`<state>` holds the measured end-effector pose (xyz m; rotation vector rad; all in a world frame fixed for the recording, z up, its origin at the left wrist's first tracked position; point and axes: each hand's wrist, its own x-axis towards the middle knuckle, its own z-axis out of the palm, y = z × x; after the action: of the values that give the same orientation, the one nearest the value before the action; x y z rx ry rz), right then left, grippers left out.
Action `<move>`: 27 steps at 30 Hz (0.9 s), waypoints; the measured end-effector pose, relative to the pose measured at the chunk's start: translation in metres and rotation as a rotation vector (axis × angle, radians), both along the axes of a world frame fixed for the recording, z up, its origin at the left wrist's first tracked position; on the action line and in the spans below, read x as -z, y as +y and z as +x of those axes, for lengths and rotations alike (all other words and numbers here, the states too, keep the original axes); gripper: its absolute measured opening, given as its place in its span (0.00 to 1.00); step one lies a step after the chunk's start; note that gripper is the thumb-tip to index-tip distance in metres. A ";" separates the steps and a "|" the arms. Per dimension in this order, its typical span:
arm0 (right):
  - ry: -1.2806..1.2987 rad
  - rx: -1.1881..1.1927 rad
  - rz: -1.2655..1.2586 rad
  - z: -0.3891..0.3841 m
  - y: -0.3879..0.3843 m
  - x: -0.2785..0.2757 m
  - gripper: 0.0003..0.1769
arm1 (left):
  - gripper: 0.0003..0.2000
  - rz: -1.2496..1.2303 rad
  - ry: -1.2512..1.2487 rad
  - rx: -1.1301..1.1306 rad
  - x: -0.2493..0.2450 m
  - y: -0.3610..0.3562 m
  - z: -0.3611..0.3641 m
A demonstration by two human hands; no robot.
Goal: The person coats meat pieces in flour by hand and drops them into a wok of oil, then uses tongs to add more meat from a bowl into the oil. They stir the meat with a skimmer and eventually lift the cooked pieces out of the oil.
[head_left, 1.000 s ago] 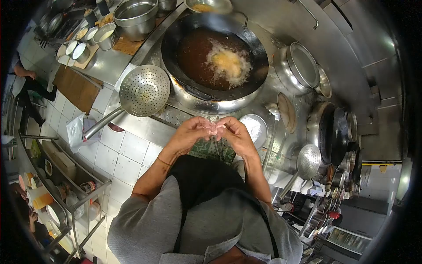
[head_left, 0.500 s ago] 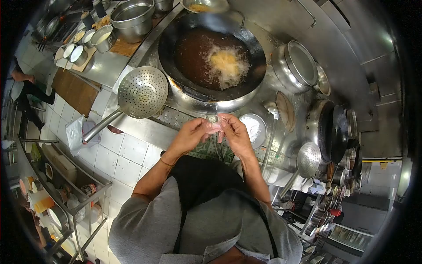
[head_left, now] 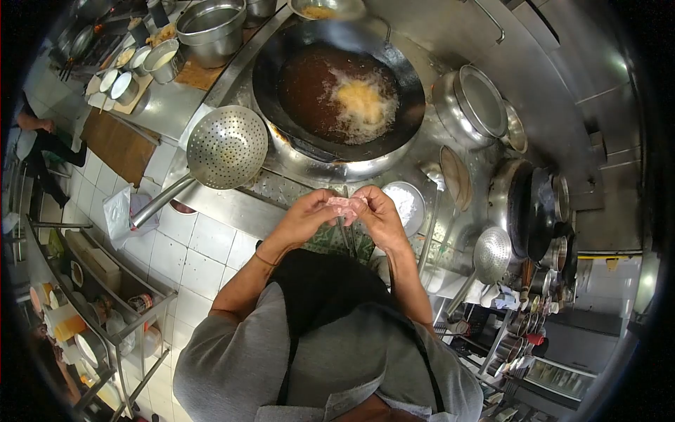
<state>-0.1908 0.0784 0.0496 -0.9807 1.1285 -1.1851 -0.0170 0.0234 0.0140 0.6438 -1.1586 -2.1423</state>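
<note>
A thin pink piece of what looks like raw meat [head_left: 344,205] is stretched between my two hands, close to the stove's front edge. My left hand [head_left: 308,216] pinches its left end, and my right hand [head_left: 377,214] pinches the right end. Beyond them sits a large black wok [head_left: 411,119] of dark oil, where a pale yellow mass [head_left: 361,100] bubbles on the right side. Just right of my right hand is a round metal dish of white powder [head_left: 403,205].
A perforated ladle [head_left: 226,148] rests left of the wok, its handle reaching over the edge. Metal bowls [head_left: 482,102] stand to the right, near a smaller strainer [head_left: 493,254]. At the far left another person [head_left: 39,133] stands beside a counter.
The pink piece is spread wider and flatter between my fingers, and its hanging end no longer shows. My hands stay in nearly the same place.
</note>
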 end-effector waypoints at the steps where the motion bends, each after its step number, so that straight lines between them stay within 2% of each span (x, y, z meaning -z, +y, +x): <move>1: 0.011 0.019 0.006 0.001 0.000 -0.001 0.07 | 0.09 0.021 0.012 -0.012 -0.002 0.001 0.000; 6: 0.038 0.063 0.037 0.002 0.001 0.002 0.05 | 0.09 0.015 -0.022 -0.021 -0.002 -0.001 0.003; 9: 0.060 0.068 -0.010 0.005 -0.001 0.002 0.09 | 0.08 -0.032 -0.127 0.083 -0.016 -0.003 0.007; 11: -0.023 0.096 0.078 0.009 -0.002 -0.008 0.17 | 0.10 -0.079 -0.193 0.131 -0.014 -0.005 0.007; 12: -0.022 0.095 0.077 0.008 -0.001 -0.008 0.17 | 0.10 -0.080 -0.193 0.130 -0.013 -0.004 0.006; 15: 0.092 -0.009 0.034 0.003 0.004 -0.007 0.19 | 0.09 -0.024 -0.102 0.055 -0.011 -0.001 0.006; 17: 0.362 -0.112 0.009 -0.001 0.002 -0.009 0.12 | 0.09 -0.092 -0.097 0.038 -0.009 0.000 0.008; 18: 0.361 -0.113 0.009 -0.001 0.000 -0.008 0.12 | 0.09 -0.092 -0.098 0.037 -0.007 0.000 0.008; 20: 0.641 -0.068 -0.285 -0.002 -0.002 -0.007 0.07 | 0.08 -0.245 -0.199 -0.010 -0.006 0.001 0.008; 21: 0.641 -0.067 -0.286 0.000 -0.002 -0.010 0.07 | 0.08 -0.246 -0.199 -0.009 -0.007 0.001 0.008; 23: 0.757 -0.022 -0.199 0.008 0.000 -0.023 0.06 | 0.08 -0.584 -0.357 -0.111 -0.016 -0.001 0.008; 27: 0.776 0.001 -0.191 0.012 0.001 -0.023 0.06 | 0.08 -0.625 -0.335 -0.096 0.004 -0.001 0.005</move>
<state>-0.1784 0.0799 0.0725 -1.6661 1.6258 -0.9329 -0.0115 0.0222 0.0099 0.7533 -1.8243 -1.4923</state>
